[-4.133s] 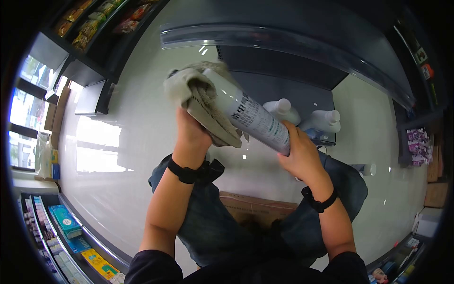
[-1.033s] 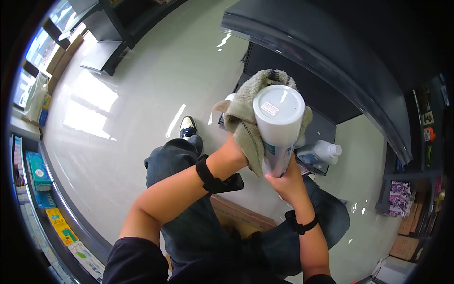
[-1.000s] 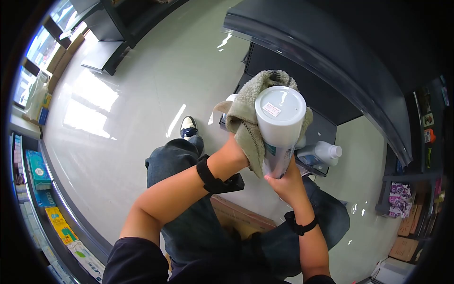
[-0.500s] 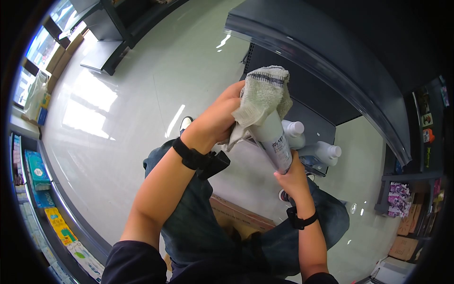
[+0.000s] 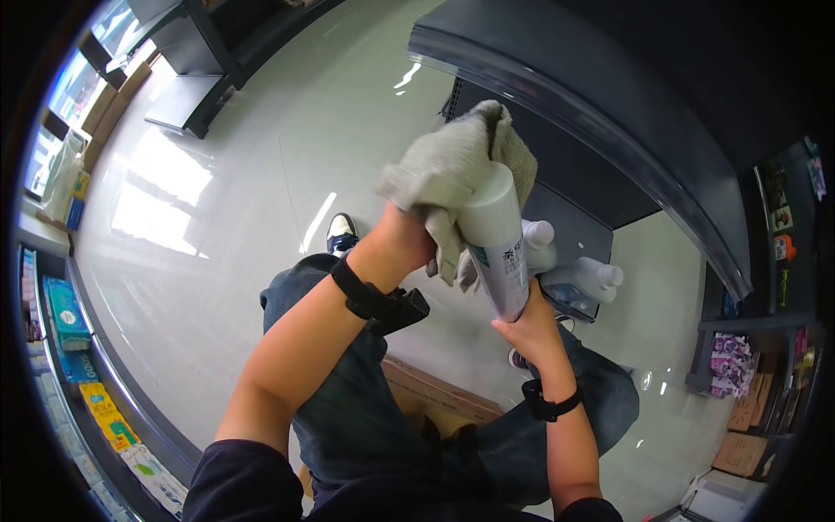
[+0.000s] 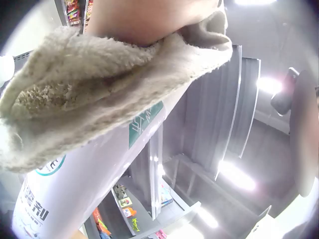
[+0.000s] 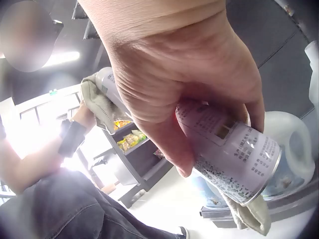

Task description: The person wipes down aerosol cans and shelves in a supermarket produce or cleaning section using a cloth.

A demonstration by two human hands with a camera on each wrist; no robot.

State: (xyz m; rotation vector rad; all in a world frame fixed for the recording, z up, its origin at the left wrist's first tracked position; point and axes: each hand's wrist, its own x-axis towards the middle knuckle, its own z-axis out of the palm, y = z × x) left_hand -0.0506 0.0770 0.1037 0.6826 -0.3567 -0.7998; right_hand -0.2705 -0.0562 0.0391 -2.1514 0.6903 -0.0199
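Observation:
My right hand [image 5: 535, 335] grips the base end of a white aerosol can [image 5: 506, 274], which is held tilted in the air before my knees. In the right wrist view its thumb and fingers curl round the printed can [image 7: 239, 154], near the metal rim. My left hand [image 5: 407, 239] holds a beige-grey towel [image 5: 448, 165] against the can's other end. Folds of the towel [image 6: 104, 109] drape over the can's side in the left wrist view, hiding the left fingers.
Two white jugs, one upright [image 5: 539, 248] and one beside it [image 5: 587, 283], stand on the low dark shelf [image 5: 565, 213]. An upper shelf [image 5: 600, 96] overhangs it. A cardboard box [image 5: 439, 387] lies between my legs. Stocked shelving [image 5: 65, 335] stands at the left.
A second ago the can's white end faced the head camera; it now leans away. The left hand and towel have shifted over that end, while the right hand keeps its grip.

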